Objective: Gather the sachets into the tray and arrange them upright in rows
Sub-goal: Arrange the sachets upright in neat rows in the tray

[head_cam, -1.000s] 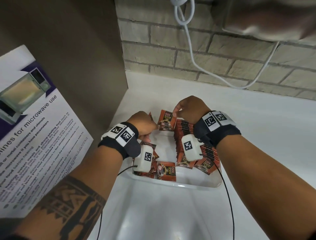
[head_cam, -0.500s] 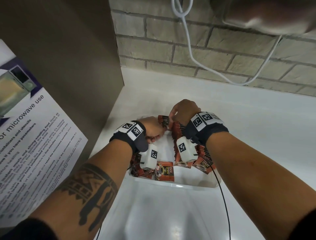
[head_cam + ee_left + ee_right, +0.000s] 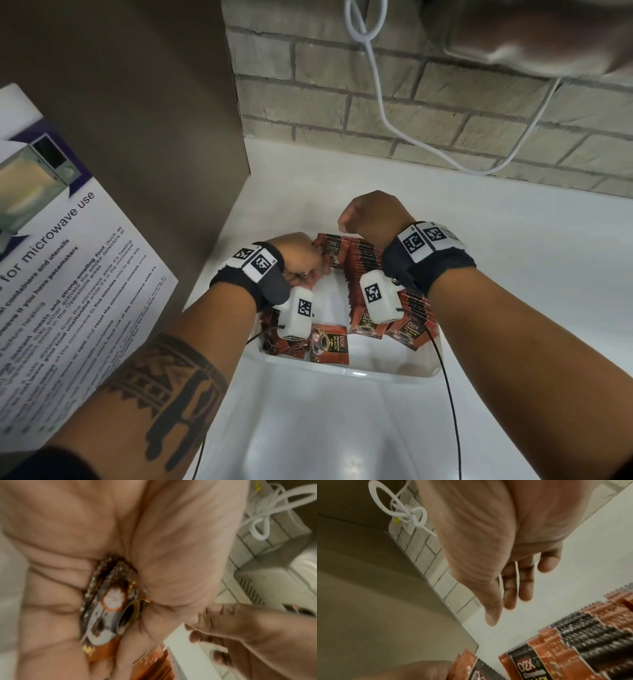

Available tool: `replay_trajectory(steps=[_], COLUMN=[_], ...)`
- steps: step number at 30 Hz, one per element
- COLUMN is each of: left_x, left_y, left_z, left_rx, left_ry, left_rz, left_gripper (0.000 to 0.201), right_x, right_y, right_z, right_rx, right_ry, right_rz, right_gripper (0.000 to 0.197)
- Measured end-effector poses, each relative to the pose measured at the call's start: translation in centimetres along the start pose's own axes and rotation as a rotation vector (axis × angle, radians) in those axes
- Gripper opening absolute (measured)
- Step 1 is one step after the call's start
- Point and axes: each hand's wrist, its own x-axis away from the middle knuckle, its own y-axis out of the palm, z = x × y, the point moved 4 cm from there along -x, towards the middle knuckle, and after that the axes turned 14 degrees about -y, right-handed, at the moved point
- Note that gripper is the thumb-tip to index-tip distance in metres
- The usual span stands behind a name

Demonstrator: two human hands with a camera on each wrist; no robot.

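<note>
The left hand [image 3: 301,260] curls tightly around a small bundle of red-and-black foil coffee sachets [image 3: 109,601], their crimped edges poking out between thumb and fingers. The right hand [image 3: 371,219] hovers above the far end of the shallow white plastic tray [image 3: 394,375], fingers loosely extended and holding nothing.

Inside the tray, a long row of upright sachets [image 3: 368,260] runs along the right side, while a few loose sachets [image 3: 330,347] lie flat at the near end.

To do this step well, the bundle probably wants squaring up first, edges level, then lowering on end beside the standing row. The free hand could brace that row, since thin packets likely topple when nudged. The tray sits on a white countertop [image 3: 513,274].
</note>
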Motion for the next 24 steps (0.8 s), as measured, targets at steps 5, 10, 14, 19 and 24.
replay_trajectory(steps=[5, 10, 14, 19, 24], left_x=[1.9, 2.8, 3.2, 3.2, 3.4], left_y=[-1.3, -0.8, -0.5, -1.5, -3.6], left_z=[-0.5, -0.3, -0.2, -0.8, -1.2], left_rx=[0.407, 0.506, 0.51, 0.42, 0.236], left_ry=[0.244, 0.381, 0.42, 0.351, 0.131], left_rz=[-0.094, -0.095, -0.093, 0.034, 0.341], left_gripper=[0.027, 0.028, 0.029, 0.037, 0.03], right_x=[1.3, 1.4, 1.3, 1.2, 1.2], right_y=[0.4, 0.3, 0.0, -0.7, -0.4], right_z=[-0.9, -1.1, -1.3, -1.5, -1.5], right_rx=[-0.227, -0.274, -0.267, -0.162, 0.008], right_ry=[-0.095, -0.116, -0.104, -0.057, -0.031], right_rz=[-0.028, 0.075, 0.084, 0.07, 0.03], right_gripper=[0.015, 0.008, 0.007, 0.007, 0.013])
